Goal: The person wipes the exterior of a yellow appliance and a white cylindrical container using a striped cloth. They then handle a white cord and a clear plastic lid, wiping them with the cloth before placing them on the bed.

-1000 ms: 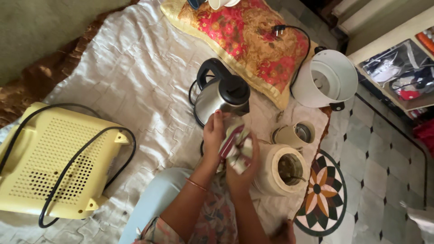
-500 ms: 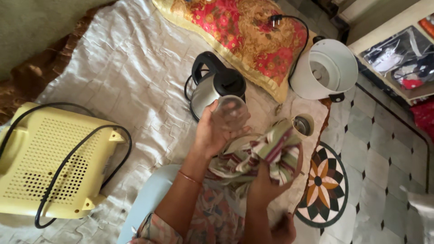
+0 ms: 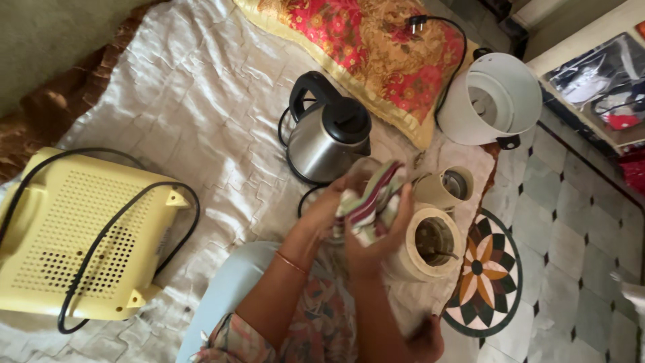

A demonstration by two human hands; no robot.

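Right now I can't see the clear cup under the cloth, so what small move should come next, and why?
Probably turn the clear cup a little inside the striped cloth. The right hand presses the cloth over it, while the left hand holds it from the other side. Only the cup's rim shows, so the part under the cloth cannot be checked without turning it.

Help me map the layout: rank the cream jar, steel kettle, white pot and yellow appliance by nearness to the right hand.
1. Cream jar, just right of the right hand.
2. Steel kettle, beyond the hand.
3. White pot, far upper right.
4. Yellow appliance, far left.
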